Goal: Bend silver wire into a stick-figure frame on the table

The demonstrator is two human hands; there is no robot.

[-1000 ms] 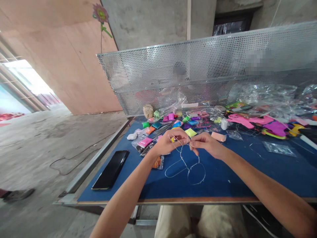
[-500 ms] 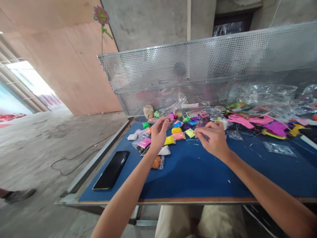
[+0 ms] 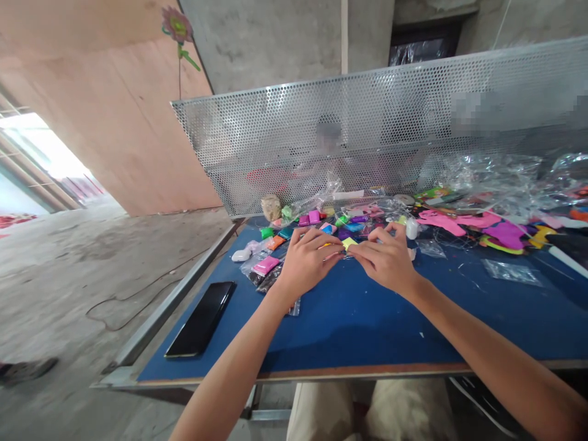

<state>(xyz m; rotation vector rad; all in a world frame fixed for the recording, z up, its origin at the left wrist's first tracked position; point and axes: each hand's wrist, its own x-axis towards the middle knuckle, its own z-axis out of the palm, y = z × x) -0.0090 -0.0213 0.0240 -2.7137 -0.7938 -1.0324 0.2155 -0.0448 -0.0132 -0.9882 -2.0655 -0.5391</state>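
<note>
The blue-topped bench (image 3: pixel 358 334) spreads beneath everything, with a perforated panel (image 3: pixel 271 131) along its far side at 12 o'clock, as reckoned from where the hands meet. Crumpled clear wrap (image 3: pixel 496 171) heaps at 2 o'clock, with pink cut-outs (image 3: pixel 443 222) lying lower, toward 3. The left hand (image 3: pixel 305 263) and right hand (image 3: pixel 390 262) come together over the middle, backs up, fingers (image 3: pixel 321 247) curled inward and nearly meeting; I cannot tell whether either hand pinches anything. A black phone (image 3: pixel 201 320) lies askew at 8 o'clock, and a flat clear bag (image 3: pixel 512 272) at 3, well apart from the right hand. A brownish lump (image 3: pixel 271 207) sits at 10 o'clock before the panel. A pink packet (image 3: pixel 265 265) and a smaller orange packet (image 3: pixel 275 242) lie around 9, the left hand blocking the view of others beside them. Right at 12 o'clock, just past the fingers, is the yellow packet (image 3: pixel 350 242), bright lime and partly covered; contact with it cannot be made out.
</note>
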